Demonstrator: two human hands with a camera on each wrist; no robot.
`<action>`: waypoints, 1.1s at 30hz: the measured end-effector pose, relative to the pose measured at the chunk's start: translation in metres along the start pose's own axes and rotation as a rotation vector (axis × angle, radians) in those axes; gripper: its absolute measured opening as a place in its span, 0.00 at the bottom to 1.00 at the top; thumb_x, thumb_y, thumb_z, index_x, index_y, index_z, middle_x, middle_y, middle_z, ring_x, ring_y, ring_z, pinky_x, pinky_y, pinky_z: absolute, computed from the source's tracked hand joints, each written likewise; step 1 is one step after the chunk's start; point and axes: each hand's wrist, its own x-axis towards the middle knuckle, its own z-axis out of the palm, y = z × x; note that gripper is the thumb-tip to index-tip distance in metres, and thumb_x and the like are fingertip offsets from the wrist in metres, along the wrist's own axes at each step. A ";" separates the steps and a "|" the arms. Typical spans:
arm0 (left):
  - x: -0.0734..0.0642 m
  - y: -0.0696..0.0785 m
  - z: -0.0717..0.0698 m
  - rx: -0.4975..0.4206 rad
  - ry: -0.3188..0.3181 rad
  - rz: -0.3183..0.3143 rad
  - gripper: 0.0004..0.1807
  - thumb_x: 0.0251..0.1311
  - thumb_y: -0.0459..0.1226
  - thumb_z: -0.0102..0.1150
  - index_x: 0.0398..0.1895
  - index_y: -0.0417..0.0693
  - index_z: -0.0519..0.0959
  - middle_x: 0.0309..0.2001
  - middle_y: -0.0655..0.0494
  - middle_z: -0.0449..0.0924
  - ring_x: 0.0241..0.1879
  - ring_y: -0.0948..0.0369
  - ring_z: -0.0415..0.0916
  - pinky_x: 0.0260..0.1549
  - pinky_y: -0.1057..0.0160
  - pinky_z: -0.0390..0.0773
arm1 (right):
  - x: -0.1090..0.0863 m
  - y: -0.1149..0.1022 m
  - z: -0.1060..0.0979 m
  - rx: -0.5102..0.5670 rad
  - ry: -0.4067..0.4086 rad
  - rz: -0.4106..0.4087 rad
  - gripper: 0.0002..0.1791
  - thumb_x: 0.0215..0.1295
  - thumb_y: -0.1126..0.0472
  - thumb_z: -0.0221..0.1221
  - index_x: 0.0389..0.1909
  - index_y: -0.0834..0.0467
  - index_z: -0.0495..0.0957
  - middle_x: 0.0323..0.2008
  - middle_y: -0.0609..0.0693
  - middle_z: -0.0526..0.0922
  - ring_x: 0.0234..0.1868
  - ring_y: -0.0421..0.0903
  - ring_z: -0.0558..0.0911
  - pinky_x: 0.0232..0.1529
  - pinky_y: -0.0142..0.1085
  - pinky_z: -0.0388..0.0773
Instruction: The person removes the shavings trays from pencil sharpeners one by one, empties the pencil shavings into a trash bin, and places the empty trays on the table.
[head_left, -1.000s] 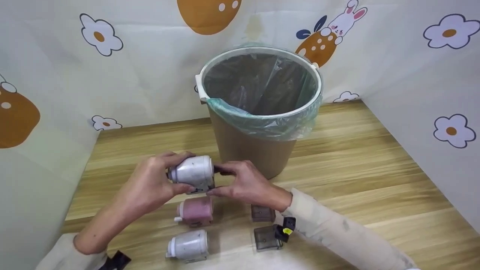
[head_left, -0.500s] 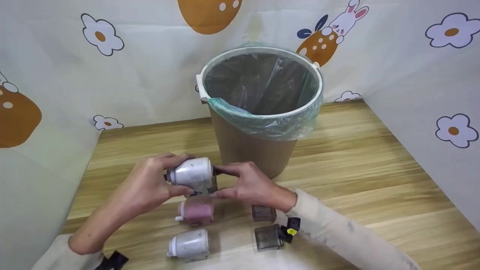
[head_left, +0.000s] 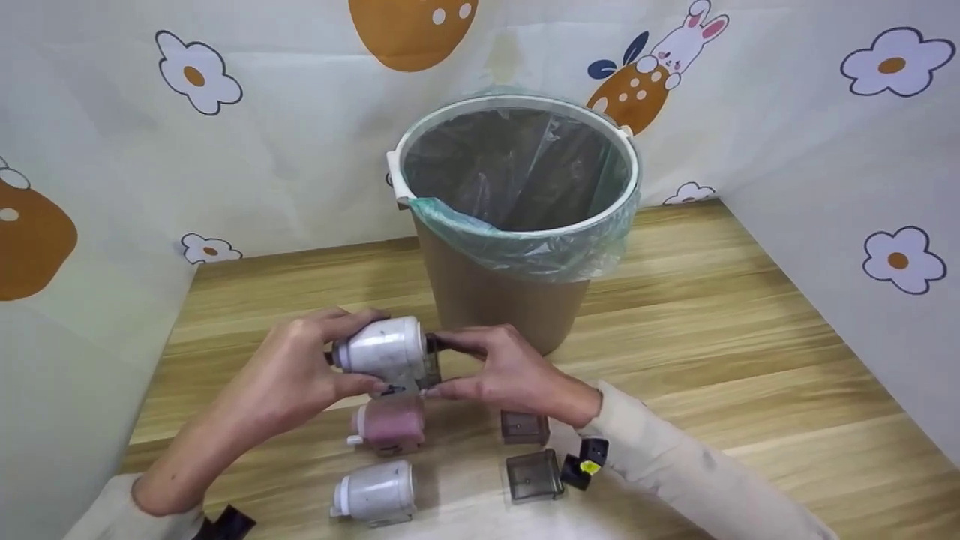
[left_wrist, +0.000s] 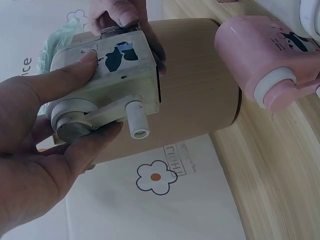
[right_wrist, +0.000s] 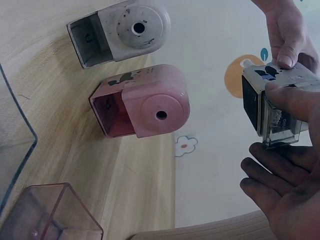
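Observation:
My left hand [head_left: 300, 367] holds a white crank pencil sharpener [head_left: 386, 349] on its side in front of the bin, thumb on its printed face in the left wrist view. Thumb and fingers of my right hand [head_left: 506, 371] pinch its clear shavings drawer [right_wrist: 282, 125], which sticks partly out of the body. Dark smudges mark the right fingers. Below the hands lie a pink pencil sharpener [head_left: 391, 424] and another white sharpener [head_left: 379, 491]; the right wrist view shows their drawer slots hollow. Two loose drawers, a pinkish one [head_left: 525, 427] and a grey one [head_left: 534, 474], lie to the right.
A brown bin [head_left: 502, 300] with a white rim stands behind the hands, lined with a green plastic bag [head_left: 555, 259]. The wood-grain table [head_left: 720, 322] is bounded by printed cloth walls [head_left: 300, 150] at the back and both sides.
The right hand has shifted slightly right, and the drawer has slid further out of the white sharpener. The left hand stays almost where it was.

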 end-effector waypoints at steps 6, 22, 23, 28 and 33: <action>-0.002 -0.004 -0.002 -0.001 0.004 -0.012 0.39 0.41 0.34 0.80 0.62 0.40 0.77 0.54 0.35 0.82 0.42 0.50 0.84 0.37 0.58 0.88 | -0.007 0.009 -0.006 0.007 0.033 0.022 0.38 0.49 0.51 0.76 0.62 0.59 0.78 0.59 0.54 0.82 0.63 0.49 0.80 0.66 0.42 0.76; -0.007 -0.010 -0.002 -0.005 0.030 -0.048 0.40 0.40 0.36 0.81 0.62 0.41 0.77 0.53 0.37 0.82 0.43 0.50 0.84 0.38 0.58 0.88 | -0.022 0.020 -0.019 0.003 0.134 0.053 0.39 0.48 0.49 0.77 0.61 0.60 0.79 0.60 0.57 0.82 0.65 0.53 0.78 0.70 0.48 0.72; -0.007 -0.010 -0.002 -0.007 0.029 -0.050 0.40 0.40 0.35 0.81 0.62 0.41 0.77 0.54 0.37 0.82 0.44 0.50 0.84 0.39 0.58 0.88 | -0.023 0.020 -0.019 0.000 0.137 0.052 0.39 0.48 0.49 0.77 0.61 0.60 0.79 0.61 0.57 0.82 0.65 0.53 0.78 0.70 0.49 0.72; -0.008 -0.009 0.000 -0.014 0.037 -0.044 0.39 0.40 0.35 0.81 0.62 0.41 0.78 0.53 0.39 0.83 0.43 0.51 0.84 0.38 0.59 0.88 | -0.025 0.022 -0.018 0.001 0.150 0.064 0.39 0.48 0.49 0.77 0.61 0.60 0.78 0.62 0.56 0.81 0.66 0.53 0.77 0.71 0.49 0.70; -0.008 -0.009 0.003 -0.036 0.036 -0.048 0.39 0.40 0.35 0.81 0.62 0.41 0.78 0.53 0.38 0.82 0.43 0.51 0.84 0.38 0.60 0.88 | -0.027 0.024 -0.019 0.002 0.159 0.076 0.39 0.49 0.48 0.76 0.61 0.61 0.78 0.62 0.58 0.80 0.67 0.55 0.76 0.72 0.50 0.70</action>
